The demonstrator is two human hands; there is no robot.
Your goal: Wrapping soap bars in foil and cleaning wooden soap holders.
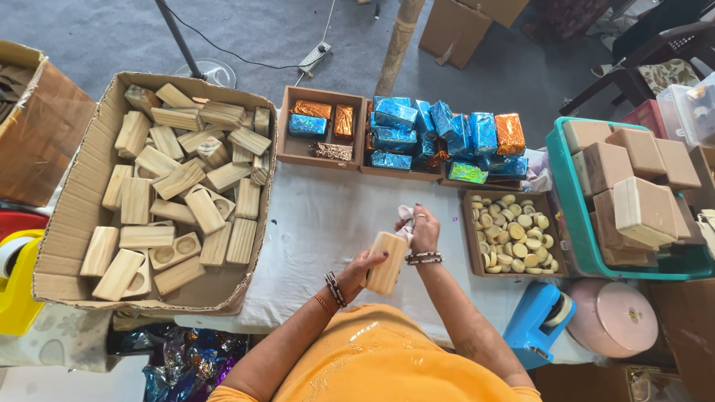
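My left hand (363,266) grips a pale wooden block (386,262), holding it upright over the white table cover (320,223). My right hand (423,231) is closed on a small white cloth (405,222) pressed against the top of that block. Both wrists wear dark bead bracelets. To the left, a big cardboard box (74,223) holds several similar wooden blocks (179,201), some with round hollows.
Low cardboard trays at the back hold blue and orange foil-wrapped bars (417,134). A tray of small round cream discs (514,234) sits right of my hands. A teal crate (573,238) holds tan blocks. A blue tape dispenser (540,320) and pink lid (614,316) lie near the front.
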